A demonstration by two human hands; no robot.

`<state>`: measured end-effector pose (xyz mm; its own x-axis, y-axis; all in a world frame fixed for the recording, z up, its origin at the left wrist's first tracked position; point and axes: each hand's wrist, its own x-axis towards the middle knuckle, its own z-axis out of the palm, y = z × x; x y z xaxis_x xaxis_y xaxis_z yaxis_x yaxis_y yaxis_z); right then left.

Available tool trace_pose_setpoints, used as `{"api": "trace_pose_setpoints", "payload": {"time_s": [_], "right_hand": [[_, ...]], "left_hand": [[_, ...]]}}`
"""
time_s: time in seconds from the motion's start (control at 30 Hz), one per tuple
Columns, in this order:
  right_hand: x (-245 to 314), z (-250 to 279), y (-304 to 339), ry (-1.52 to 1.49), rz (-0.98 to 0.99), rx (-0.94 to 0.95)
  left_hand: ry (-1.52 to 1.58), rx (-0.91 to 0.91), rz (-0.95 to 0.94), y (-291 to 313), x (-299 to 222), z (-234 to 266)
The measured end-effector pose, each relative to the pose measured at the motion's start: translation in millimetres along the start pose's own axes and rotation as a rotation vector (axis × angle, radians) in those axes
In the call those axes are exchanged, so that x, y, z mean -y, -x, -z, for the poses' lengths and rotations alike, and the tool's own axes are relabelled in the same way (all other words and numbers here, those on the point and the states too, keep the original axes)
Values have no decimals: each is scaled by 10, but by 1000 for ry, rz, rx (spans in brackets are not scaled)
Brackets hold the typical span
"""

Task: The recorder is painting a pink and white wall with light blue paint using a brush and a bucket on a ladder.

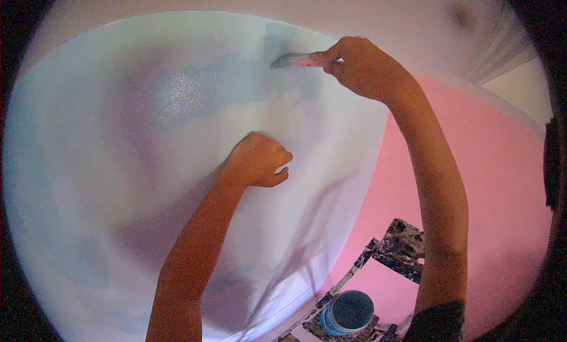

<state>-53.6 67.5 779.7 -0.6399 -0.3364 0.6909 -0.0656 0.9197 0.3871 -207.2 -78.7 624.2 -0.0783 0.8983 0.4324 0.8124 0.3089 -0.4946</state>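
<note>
My right hand (361, 67) grips a paintbrush (300, 60) with a pinkish handle, its dark bristles pointing left at the pale blue wall (248, 212). The bristle tip lies over the upper part of this wall, near a band of darker blue-grey paint (236, 73). Lower and to the left, my left hand (258, 160) is closed with its fingers curled in. It is close to the wall or resting on it; nothing shows between thumb and forefinger. A wet, glinting patch (180, 94) is up and left of that hand.
A blue bucket (332, 321) with dark bluish contents stands at the bottom, on a paint-spattered ladder or stand (401, 247). A pink wall (496, 182) meets the blue one at the right. Overhead is a pale ceiling (401, 17). Shadows cross the blue wall.
</note>
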Motion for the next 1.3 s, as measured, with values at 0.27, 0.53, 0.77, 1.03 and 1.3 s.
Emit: {"api": "trace_pose_setpoints", "payload": {"time_s": [0.27, 0.53, 0.77, 1.03, 1.3], "right_hand": [[-136, -167, 49, 113, 28, 100], [-76, -217, 180, -33, -102, 328], [-1133, -982, 1271, -160, -195, 217], [-1103, -1383, 2573, -755, -843, 312], [-1155, -1808, 3104, -1081, -987, -6]], "left_hand": [[52, -71, -5, 29, 6, -48], [32, -91, -1, 72, 7, -39], [87, -183, -29, -22, -35, -106], [25, -180, -22, 5, -35, -80], [121, -267, 3, -1, -69, -45]]}}
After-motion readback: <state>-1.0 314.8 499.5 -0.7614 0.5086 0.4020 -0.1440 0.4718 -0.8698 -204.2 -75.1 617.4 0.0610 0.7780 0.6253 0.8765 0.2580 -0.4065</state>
